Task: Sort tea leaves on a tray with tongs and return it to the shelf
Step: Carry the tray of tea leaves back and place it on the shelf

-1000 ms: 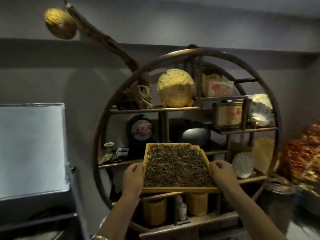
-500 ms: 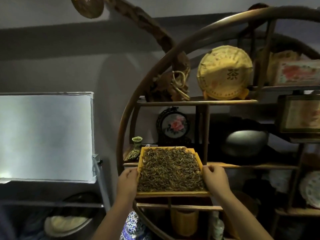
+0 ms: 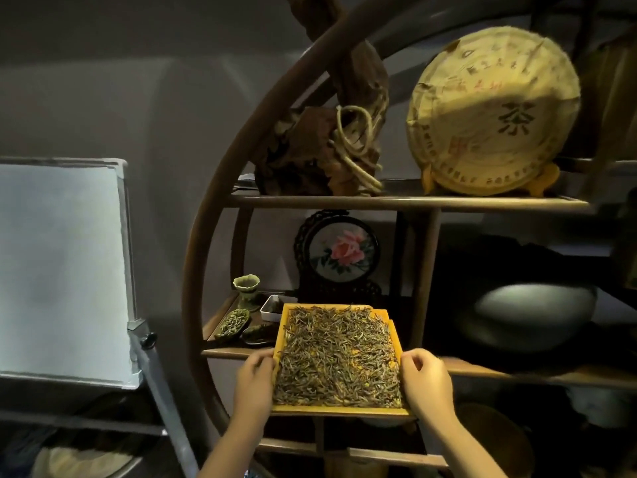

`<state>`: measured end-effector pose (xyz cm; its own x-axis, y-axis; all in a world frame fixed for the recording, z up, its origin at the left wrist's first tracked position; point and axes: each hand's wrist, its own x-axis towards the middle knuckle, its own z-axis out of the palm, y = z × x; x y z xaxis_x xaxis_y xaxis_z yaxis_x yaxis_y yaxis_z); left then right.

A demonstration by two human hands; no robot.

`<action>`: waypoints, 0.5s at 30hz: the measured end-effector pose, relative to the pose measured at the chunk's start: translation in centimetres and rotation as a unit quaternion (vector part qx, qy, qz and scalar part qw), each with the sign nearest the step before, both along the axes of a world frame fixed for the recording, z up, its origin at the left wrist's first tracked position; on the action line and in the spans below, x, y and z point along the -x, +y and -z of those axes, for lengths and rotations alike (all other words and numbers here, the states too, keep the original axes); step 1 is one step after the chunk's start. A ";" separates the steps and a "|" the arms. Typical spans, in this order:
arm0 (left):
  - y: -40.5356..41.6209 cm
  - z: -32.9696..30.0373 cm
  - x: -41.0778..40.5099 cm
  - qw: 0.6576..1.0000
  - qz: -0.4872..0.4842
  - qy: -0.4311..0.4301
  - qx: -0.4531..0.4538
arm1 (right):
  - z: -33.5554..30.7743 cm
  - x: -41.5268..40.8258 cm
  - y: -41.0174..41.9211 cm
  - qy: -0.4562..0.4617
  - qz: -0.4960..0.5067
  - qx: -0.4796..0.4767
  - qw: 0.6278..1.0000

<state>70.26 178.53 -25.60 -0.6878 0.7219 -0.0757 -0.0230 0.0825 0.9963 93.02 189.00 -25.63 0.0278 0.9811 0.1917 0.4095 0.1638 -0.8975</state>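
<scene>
**Tray going onto the shelf**

Head view, only one we had.

Change: a second earlier we stood back, whole round shelf in frame, tray held out in front of it. Half a second earlier we were closer, tray level with the middle board. At this moment the tray (image 3: 339, 410) sat with its far end over the middle board of the shelf (image 3: 406, 202), near end hanging past the board's front edge. We couldn't tell whether the far end touched the board or hovered just above. We read that as sorting done and the return step nearly finished; what remained was pushing the tray in and letting go. No tongs in view.

Leaves (image 3: 339, 357) covered the tray floor in an even layer, none seen spilled.

Hands: left hand (image 3: 253, 386) gripped the tray's left rim, fingers curled over the edge. Right hand (image 3: 427, 382) gripped the right rim the same way. Hands were apart, one per side, both clamped on the tray.

Clearance looked tight. The white dish (image 3: 275, 307) and small dark leaf dish (image 3: 259, 331) sat just beside the tray's far left corner, the upright post (image 3: 425, 277) just beside its right edge, the flower plaque (image 3: 339, 255) behind it. We judged a straight push would be needed to avoid knocking them.
</scene>
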 end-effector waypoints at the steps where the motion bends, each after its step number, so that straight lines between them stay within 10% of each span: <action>1: 0.9 0.7 0.4 1.000 0.001 -0.005 0.006 | 0.7 0.4 0.7 -0.001 0.006 0.009 1.000; 15: 9.3 7.5 2.9 0.997 0.002 -0.026 0.070 | 7.1 2.8 6.7 -0.031 0.069 0.082 0.994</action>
<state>67.33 187.80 -33.05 -0.6773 0.7045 -0.2119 -0.0738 0.2215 0.9724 90.17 195.71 -32.70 0.1579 0.9868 0.0362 0.4737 -0.0436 -0.8796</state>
